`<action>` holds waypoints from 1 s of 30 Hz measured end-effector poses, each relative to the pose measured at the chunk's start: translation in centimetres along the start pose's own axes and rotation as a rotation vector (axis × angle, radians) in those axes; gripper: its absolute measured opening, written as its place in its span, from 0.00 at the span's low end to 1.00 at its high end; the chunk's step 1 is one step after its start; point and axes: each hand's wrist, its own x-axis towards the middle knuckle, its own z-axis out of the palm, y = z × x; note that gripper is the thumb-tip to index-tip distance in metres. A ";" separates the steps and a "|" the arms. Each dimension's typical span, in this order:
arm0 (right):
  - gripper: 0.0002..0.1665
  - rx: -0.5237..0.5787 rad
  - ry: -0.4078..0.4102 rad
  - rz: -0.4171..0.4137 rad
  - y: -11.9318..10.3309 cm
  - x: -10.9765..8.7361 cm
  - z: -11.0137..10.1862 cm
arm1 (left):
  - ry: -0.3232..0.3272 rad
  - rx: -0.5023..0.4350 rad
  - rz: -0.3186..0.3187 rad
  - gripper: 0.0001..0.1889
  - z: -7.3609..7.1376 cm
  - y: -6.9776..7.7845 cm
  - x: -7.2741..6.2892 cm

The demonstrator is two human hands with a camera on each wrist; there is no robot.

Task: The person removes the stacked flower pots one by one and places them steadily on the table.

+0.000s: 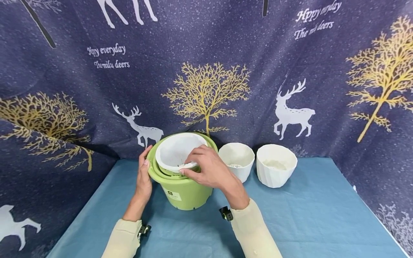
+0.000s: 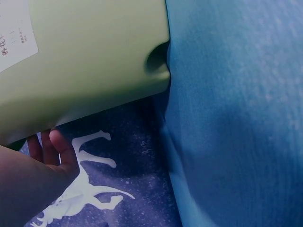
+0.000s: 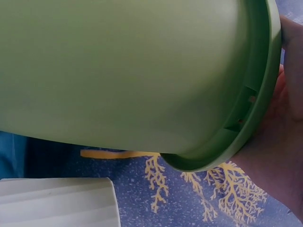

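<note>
A white flower pot sits tilted inside a larger green flower pot at the middle of the table. My right hand pinches the white pot's near-right rim, thumb outside and fingers reaching over the edge. Small dark specks show inside near those fingertips, too fine to identify. On the left side of the green pot, my left hand rests with extended fingers against the outside, thumb by the rim. The left wrist view has that hand at the green pot's wall; the right wrist view shows the green rim.
Two white faceted pots stand to the right of the green one: a nearer one with a perforated bottom and a farther one. A blue cloth covers the table. Behind it hangs a dark curtain with deer and trees.
</note>
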 end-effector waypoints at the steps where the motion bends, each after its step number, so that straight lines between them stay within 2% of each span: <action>1: 0.12 -0.003 -0.003 -0.001 0.0 0.0 0.0 | 0.000 0.000 -0.001 0.29 0.0 0.0 0.0; 10: 0.11 -0.018 -0.009 0.006 -0.1 0.1 -0.1 | 0.000 -0.012 0.011 0.29 0.0 -0.1 -0.1; 22: 0.09 -0.018 0.023 0.037 -0.3 0.2 0.1 | 0.002 -0.036 0.018 0.30 0.1 -0.1 0.0; 30: 0.10 -0.033 0.015 0.137 -0.5 -0.2 0.2 | 0.008 -0.042 0.021 0.30 0.3 -0.1 0.0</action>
